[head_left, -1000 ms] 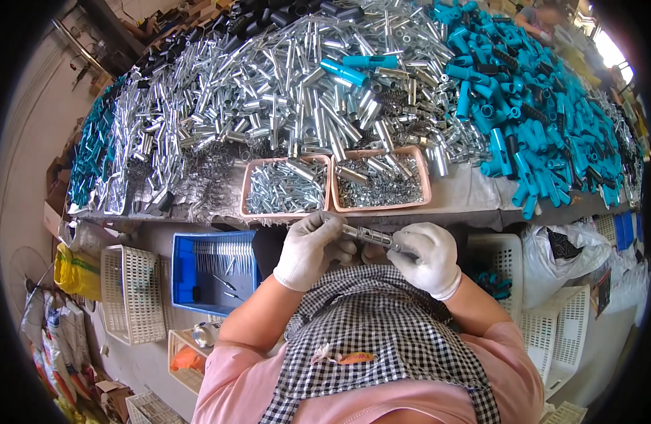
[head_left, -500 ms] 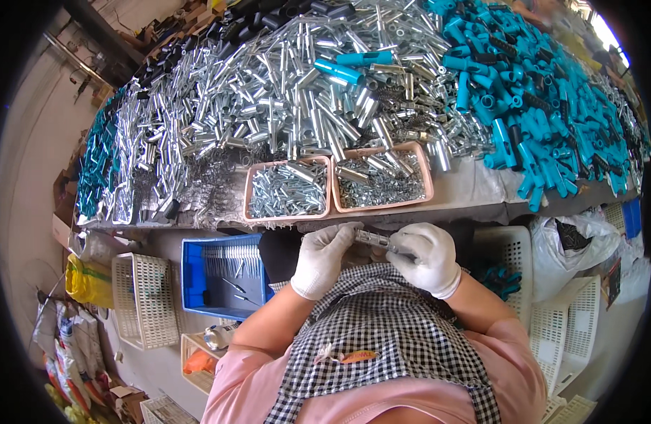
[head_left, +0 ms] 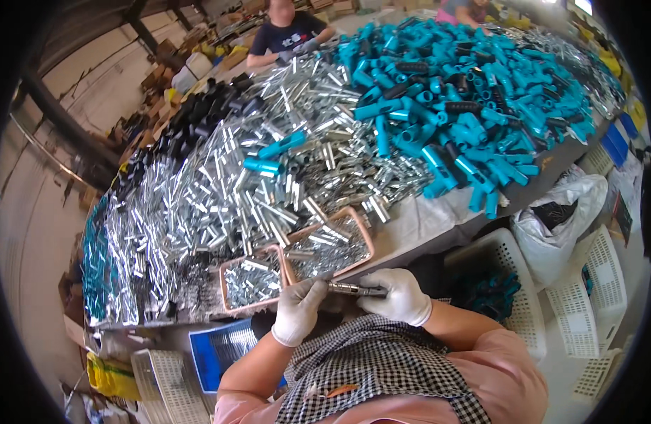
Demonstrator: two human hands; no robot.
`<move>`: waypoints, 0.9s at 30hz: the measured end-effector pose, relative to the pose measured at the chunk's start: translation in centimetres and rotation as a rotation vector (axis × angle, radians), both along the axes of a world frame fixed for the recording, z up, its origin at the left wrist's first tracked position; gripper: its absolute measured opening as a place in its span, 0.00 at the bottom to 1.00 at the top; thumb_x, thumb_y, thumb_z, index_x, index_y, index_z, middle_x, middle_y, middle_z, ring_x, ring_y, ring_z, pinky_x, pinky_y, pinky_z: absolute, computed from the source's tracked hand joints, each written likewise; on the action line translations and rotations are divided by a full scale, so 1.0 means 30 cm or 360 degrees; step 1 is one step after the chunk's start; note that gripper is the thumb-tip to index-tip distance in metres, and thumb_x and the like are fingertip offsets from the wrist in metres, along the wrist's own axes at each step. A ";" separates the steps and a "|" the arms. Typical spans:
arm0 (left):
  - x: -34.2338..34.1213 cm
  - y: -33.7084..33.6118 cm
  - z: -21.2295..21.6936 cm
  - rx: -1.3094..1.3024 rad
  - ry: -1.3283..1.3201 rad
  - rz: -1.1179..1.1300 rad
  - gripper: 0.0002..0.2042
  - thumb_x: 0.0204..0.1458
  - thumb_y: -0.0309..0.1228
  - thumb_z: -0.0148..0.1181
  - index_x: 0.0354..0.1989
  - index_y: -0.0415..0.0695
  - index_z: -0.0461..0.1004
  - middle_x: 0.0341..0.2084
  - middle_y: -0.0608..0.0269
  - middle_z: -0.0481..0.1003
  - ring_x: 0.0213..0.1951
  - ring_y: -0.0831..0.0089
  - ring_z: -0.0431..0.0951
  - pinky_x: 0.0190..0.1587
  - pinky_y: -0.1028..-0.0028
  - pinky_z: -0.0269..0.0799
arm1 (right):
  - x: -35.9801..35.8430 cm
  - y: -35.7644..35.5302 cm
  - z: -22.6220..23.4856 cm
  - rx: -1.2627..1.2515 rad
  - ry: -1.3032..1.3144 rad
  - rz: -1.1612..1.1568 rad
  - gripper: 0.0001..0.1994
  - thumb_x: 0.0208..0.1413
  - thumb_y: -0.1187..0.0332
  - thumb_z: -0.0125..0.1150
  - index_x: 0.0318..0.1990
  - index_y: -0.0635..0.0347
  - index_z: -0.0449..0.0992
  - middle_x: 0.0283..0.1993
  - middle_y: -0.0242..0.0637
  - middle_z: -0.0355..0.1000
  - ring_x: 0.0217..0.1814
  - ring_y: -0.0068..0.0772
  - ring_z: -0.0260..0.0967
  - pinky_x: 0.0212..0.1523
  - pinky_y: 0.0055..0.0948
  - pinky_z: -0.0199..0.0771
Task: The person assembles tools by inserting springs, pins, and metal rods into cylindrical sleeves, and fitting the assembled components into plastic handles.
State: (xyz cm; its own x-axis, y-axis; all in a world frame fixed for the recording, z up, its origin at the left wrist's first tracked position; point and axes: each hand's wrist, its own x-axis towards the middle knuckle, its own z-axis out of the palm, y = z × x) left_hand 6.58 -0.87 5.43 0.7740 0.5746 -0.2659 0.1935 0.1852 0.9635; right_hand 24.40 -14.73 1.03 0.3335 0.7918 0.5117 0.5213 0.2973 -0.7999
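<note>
In the head view, the left hand (head_left: 299, 311) pinches one end of a silver metal tube (head_left: 349, 289) while the right hand (head_left: 398, 297) grips the other, the tube lying between them by the near edge of the counter (head_left: 418, 218), near two pinkish trays (head_left: 365, 234).

"How many pink trays (head_left: 365, 234) along the near edge of the table (head_left: 421, 220)?"

"Two. And one metal tube (head_left: 349, 288), held between two gloved hands (head_left: 299, 313)."

"The teal pieces (head_left: 281, 144)?"

"Two lie out on the silver heap (head_left: 219, 184). The teal heap (head_left: 474, 127) toward the right end is past my counting, and so is the silver."

"Below the near edge?"

"Toward the left, one blue crate (head_left: 204, 365) and one yellow bag (head_left: 112, 377); toward the right, one open white sack (head_left: 549, 251)."

"And people?"

"From here, two co-workers (head_left: 284, 34) beyond the far edge."
</note>
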 end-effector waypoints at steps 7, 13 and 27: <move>0.209 0.039 0.232 0.0855 -0.0495 -0.0278 0.36 0.44 0.13 0.47 0.69 0.33 0.53 0.57 0.51 0.66 0.58 0.64 0.69 0.64 0.66 0.62 | 0.100 -0.064 0.024 -0.0342 0.0903 -0.0114 0.11 0.47 0.75 0.71 0.39 0.68 0.79 0.27 0.31 0.76 0.29 0.19 0.75 0.29 0.23 0.73; 0.445 -0.202 0.529 0.0424 -0.0341 -0.0616 0.38 0.35 0.14 0.48 0.65 0.38 0.60 0.54 0.51 0.69 0.57 0.60 0.73 0.62 0.64 0.68 | 0.300 -0.116 -0.107 -0.1051 0.1009 -0.0328 0.12 0.43 0.73 0.72 0.37 0.66 0.80 0.27 0.27 0.69 0.26 0.16 0.63 0.29 0.24 0.67; 0.672 -0.157 0.418 0.1399 -0.0324 -0.1066 0.24 0.47 0.38 0.59 0.56 0.46 0.72 0.45 0.54 0.76 0.49 0.57 0.77 0.56 0.63 0.72 | 0.322 -0.023 -0.081 -0.0627 0.0777 -0.0569 0.15 0.42 0.79 0.69 0.41 0.68 0.79 0.30 0.28 0.73 0.31 0.16 0.67 0.33 0.19 0.68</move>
State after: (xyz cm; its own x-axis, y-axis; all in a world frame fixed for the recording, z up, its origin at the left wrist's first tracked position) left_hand 26.74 -5.56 17.98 0.9800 -0.0480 0.1933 -0.1767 -0.6567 0.7331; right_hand 34.06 -15.43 -1.40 0.7243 0.6866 -0.0629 0.0887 -0.1833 -0.9791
